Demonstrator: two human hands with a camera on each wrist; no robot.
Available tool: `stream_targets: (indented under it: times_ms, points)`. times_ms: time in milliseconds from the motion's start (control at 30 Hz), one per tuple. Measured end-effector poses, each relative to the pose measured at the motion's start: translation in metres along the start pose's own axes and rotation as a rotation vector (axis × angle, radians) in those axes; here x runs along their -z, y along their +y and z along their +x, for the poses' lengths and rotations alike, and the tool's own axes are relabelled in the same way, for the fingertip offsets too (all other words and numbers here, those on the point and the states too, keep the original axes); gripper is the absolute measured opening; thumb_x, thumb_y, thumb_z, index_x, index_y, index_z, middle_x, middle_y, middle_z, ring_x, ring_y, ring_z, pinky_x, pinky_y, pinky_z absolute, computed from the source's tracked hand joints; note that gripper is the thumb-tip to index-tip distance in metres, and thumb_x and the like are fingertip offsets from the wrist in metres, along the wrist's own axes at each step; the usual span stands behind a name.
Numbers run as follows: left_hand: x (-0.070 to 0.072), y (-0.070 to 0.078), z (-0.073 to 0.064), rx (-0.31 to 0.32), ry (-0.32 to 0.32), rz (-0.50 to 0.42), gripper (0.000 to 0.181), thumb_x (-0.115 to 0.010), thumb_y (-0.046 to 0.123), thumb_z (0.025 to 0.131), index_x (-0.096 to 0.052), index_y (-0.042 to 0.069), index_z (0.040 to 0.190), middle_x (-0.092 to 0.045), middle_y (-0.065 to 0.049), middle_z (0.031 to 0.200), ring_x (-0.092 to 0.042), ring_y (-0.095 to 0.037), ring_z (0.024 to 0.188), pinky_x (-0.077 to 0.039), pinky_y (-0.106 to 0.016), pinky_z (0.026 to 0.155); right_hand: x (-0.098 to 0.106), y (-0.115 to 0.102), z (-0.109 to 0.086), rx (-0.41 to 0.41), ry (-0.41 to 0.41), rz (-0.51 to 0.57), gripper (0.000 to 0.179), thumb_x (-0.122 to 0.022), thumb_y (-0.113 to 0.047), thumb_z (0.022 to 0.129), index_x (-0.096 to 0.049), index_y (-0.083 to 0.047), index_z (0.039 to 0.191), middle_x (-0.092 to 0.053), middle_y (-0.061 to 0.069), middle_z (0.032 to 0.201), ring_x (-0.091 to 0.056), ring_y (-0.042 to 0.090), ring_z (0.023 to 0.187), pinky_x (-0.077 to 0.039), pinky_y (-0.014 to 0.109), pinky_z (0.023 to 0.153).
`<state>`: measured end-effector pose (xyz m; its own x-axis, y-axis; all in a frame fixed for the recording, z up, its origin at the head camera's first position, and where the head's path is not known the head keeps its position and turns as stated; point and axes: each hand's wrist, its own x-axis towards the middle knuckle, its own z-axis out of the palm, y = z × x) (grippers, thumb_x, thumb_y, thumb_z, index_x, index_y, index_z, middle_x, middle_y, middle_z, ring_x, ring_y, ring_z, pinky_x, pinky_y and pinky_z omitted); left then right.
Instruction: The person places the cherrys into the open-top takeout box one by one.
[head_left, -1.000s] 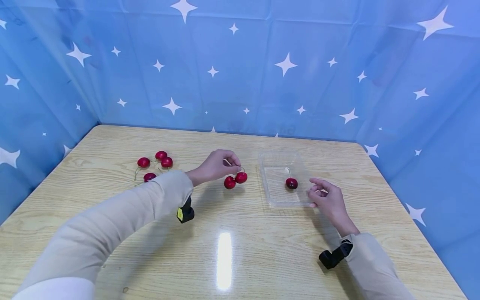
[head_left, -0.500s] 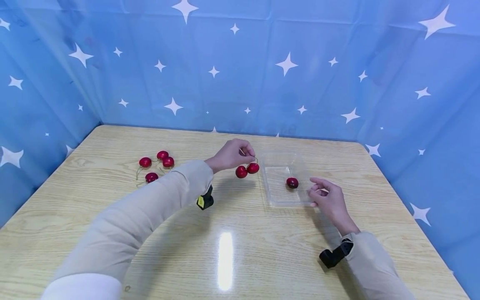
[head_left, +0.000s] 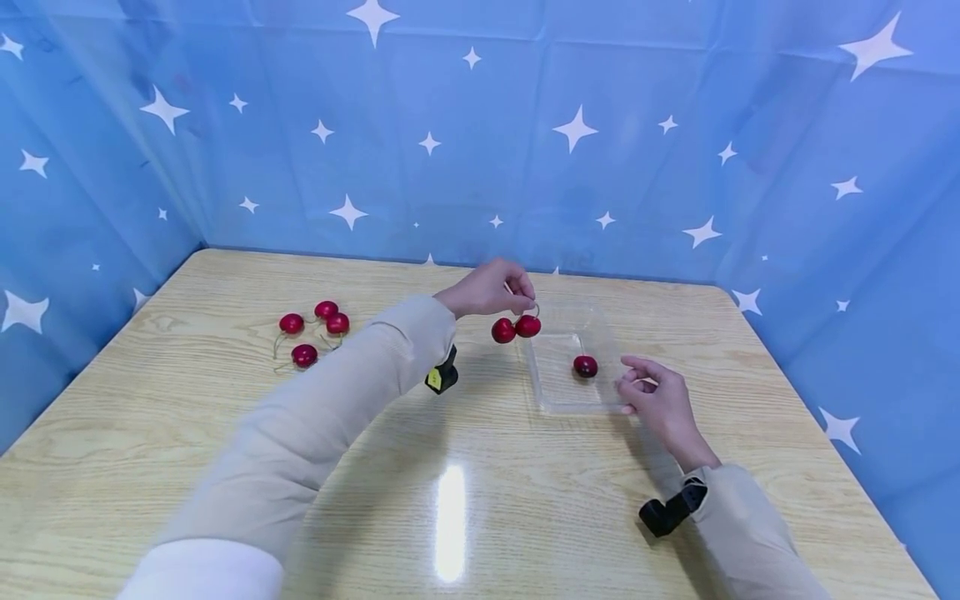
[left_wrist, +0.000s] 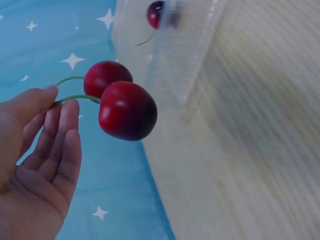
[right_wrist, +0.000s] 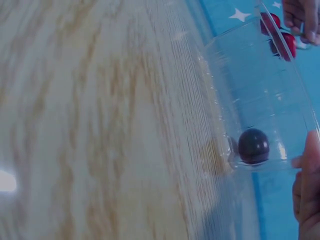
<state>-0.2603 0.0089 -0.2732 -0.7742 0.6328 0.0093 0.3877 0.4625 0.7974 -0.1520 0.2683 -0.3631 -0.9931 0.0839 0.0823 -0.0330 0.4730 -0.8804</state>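
Note:
My left hand (head_left: 491, 289) pinches the thin green stems of two red cherries (left_wrist: 128, 111) between thumb and fingertips. The pair dangles over the left wall of a clear plastic box (head_left: 573, 409). Inside that box lies one dark red cherry (head_left: 585, 367), its stem pointing away from me. At the box's right side, my right hand (head_left: 662, 407) holds the wall, thumb and fingers bent at the rim. From the right wrist, the thumb (right_wrist: 311, 150) shows against the clear wall, while part of that hand is cut off by the frame.
Several more cherries (head_left: 304, 356) with stems lie on the left of the wooden table (head_left: 375, 517). A blue curtain (head_left: 465, 167) with white stars stands behind the table and along its sides. Each wrist wears a black camera (head_left: 663, 515).
My left hand has carried the two cherries rightward and away from me, from beside the box to its left wall. The right hand and the box have stayed in place.

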Motion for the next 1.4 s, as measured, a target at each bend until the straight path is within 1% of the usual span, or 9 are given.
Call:
stream_targets:
  times_ms: [67,333,567,767,900,1000,1100,1300,1400]
  points:
    - [0.001,0.003,0.003,0.008,0.008,-0.006,0.007,-0.061,0.010,0.084,-0.062,0.004,0.086,-0.060,-0.007,0.081,-0.059,-0.022,0.079,-0.047,-0.032,0.073,0.000,0.001,0.000,0.008,0.002,0.002,0.038,-0.054,-0.001,0.083,-0.048,0.010,0.118,-0.051,0.013,0.086,-0.051,0.000,0.062,-0.050,0.023,0.051]
    - [-0.002,0.010,0.013,0.041,0.042,-0.042,0.007,-0.060,0.011,0.084,-0.061,0.005,0.088,-0.061,-0.007,0.081,-0.060,-0.015,0.075,-0.047,-0.025,0.069,0.000,0.001,0.001,0.019,0.002,0.030,0.038,-0.054,0.001,0.082,-0.048,0.012,0.118,-0.051,0.014,0.086,-0.052,0.000,0.060,-0.049,0.023,0.050]
    - [-0.011,0.011,0.023,0.010,0.093,-0.100,0.009,-0.060,0.010,0.084,-0.062,0.002,0.089,-0.061,-0.009,0.080,-0.061,-0.015,0.071,-0.048,-0.024,0.066,0.000,0.000,0.002,0.018,0.001,0.026,0.038,-0.054,0.000,0.083,-0.048,0.011,0.118,-0.052,0.015,0.086,-0.052,0.000,0.061,-0.050,0.023,0.051]
    - [-0.021,0.007,0.031,-0.002,0.146,-0.136,0.009,-0.061,0.011,0.084,-0.060,0.003,0.088,-0.060,-0.008,0.079,-0.060,-0.017,0.071,-0.048,-0.024,0.064,0.000,0.000,0.002,0.021,0.002,0.030,0.038,-0.055,0.001,0.082,-0.048,0.011,0.118,-0.051,0.012,0.085,-0.052,0.000,0.060,-0.049,0.023,0.050]
    - [-0.027,0.001,0.033,0.032,0.189,-0.186,0.010,-0.061,0.011,0.084,-0.060,0.003,0.088,-0.059,-0.008,0.079,-0.060,-0.021,0.075,-0.048,-0.024,0.064,0.000,0.001,0.002,0.012,0.000,0.032,0.038,-0.055,0.001,0.082,-0.048,0.011,0.118,-0.051,0.011,0.084,-0.053,0.001,0.059,-0.049,0.023,0.050]
    - [-0.031,-0.002,0.034,0.055,0.213,-0.216,0.010,-0.061,0.011,0.084,-0.060,0.002,0.089,-0.059,-0.008,0.080,-0.061,-0.021,0.075,-0.048,-0.024,0.065,0.000,0.001,0.001,0.005,0.001,0.041,0.038,-0.055,0.001,0.082,-0.048,0.011,0.119,-0.051,0.011,0.084,-0.053,0.003,0.059,-0.049,0.023,0.050]
    - [-0.035,-0.005,0.035,0.062,0.236,-0.225,0.010,-0.060,0.011,0.084,-0.060,0.002,0.089,-0.059,-0.008,0.079,-0.062,-0.018,0.074,-0.048,-0.024,0.065,0.000,0.000,0.000,0.001,0.003,0.050,0.039,-0.055,0.001,0.082,-0.047,0.011,0.119,-0.052,0.011,0.085,-0.054,0.004,0.059,-0.049,0.023,0.050]
    - [-0.046,-0.009,0.039,0.104,0.256,-0.244,0.009,-0.060,0.012,0.085,-0.060,0.004,0.088,-0.060,-0.007,0.077,-0.061,-0.025,0.080,-0.046,-0.025,0.064,0.001,0.001,0.000,0.004,-0.009,0.042,0.040,-0.055,0.001,0.083,-0.047,0.010,0.120,-0.052,0.014,0.087,-0.055,0.007,0.058,-0.049,0.023,0.050]
    - [-0.053,-0.010,0.041,0.121,0.267,-0.243,0.007,-0.061,0.014,0.084,-0.061,0.006,0.086,-0.061,-0.006,0.075,-0.062,-0.022,0.077,-0.046,-0.025,0.063,0.001,0.002,0.000,0.001,-0.018,0.032,0.041,-0.055,0.000,0.083,-0.046,0.010,0.121,-0.051,0.014,0.088,-0.055,0.008,0.058,-0.049,0.023,0.051]
